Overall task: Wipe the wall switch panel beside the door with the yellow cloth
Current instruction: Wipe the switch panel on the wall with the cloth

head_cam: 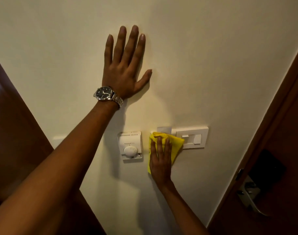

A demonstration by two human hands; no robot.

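A white switch panel [193,137] is mounted on the cream wall, just left of the dark wooden door. My right hand [161,162] presses a folded yellow cloth [174,145] flat against the panel's left part, hiding it; the right part with its rocker switch shows. A small grey card stands behind the cloth's top edge. My left hand [125,65], with a steel wristwatch, lies flat on the bare wall above, fingers spread and holding nothing.
A white thermostat [130,146] with a round dial hangs just left of the cloth. The door [280,150] at the right carries a metal lever handle [251,195]. Dark wood panelling [12,133] borders the wall on the left.
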